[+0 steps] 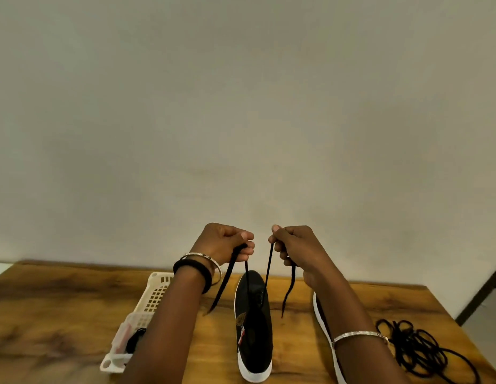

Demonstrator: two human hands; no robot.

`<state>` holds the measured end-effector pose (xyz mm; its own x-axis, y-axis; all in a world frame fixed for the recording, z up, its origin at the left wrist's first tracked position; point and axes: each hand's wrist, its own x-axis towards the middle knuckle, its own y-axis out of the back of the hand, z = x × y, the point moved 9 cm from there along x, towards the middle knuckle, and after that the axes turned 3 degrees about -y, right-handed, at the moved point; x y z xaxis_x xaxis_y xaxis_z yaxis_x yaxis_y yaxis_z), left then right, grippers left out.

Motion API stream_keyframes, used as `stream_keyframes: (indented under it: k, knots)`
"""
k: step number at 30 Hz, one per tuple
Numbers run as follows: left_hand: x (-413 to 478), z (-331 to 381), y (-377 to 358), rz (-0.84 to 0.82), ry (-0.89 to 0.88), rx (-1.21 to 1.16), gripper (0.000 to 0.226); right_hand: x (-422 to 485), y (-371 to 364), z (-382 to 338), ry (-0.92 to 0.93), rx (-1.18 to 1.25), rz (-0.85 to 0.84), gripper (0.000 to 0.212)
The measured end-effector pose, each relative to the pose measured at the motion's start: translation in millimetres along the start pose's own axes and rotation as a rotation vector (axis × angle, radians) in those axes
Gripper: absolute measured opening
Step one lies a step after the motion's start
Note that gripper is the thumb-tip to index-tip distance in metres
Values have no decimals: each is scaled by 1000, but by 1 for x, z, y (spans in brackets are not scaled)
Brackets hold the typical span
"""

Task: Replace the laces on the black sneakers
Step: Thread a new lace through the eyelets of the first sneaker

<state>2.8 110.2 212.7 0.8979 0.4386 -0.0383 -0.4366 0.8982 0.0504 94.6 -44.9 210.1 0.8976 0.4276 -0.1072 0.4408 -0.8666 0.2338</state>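
Note:
A black sneaker (253,322) with a white sole stands on the wooden table (61,306), toe pointing away from me. A black lace (269,268) runs up from its eyelets in two taut strands. My left hand (227,241) grips one strand and my right hand (294,245) grips the other, both raised above the shoe; the loose lace ends dangle below each fist. A second sneaker (323,322) lies to the right, mostly hidden behind my right forearm.
A white plastic basket (147,306) sits at the left with a dark lace bundle (134,340) inside. A pile of loose black laces (418,347) lies at the right near the table edge. A plain wall rises behind the table.

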Motion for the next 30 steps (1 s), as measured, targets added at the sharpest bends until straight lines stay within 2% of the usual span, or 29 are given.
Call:
stream_keyframes:
  k: [7,13,20,24,27,29,30]
  knots:
    - [-15,31,-4,-43,113,-84,25,-22,13,-47,20,68,58,33]
    - [-21,21,-5,-69,253,-260,34,-29,20,-66,22,101,85,29]
    - [-20,20,4,-99,259,-43,20,-37,12,-63,-48,214,12,31]
    - [-19,32,13,-66,154,245,16,-40,9,-63,-26,223,-11,31]
    - [-13,53,15,-51,-36,748,5,-41,6,-68,-1,241,-36,33]
    - [-11,70,9,-51,-178,1067,11,-42,5,-71,14,242,-49,34]
    - [-10,77,6,-41,-240,1152,17,-42,4,-72,21,241,-55,35]
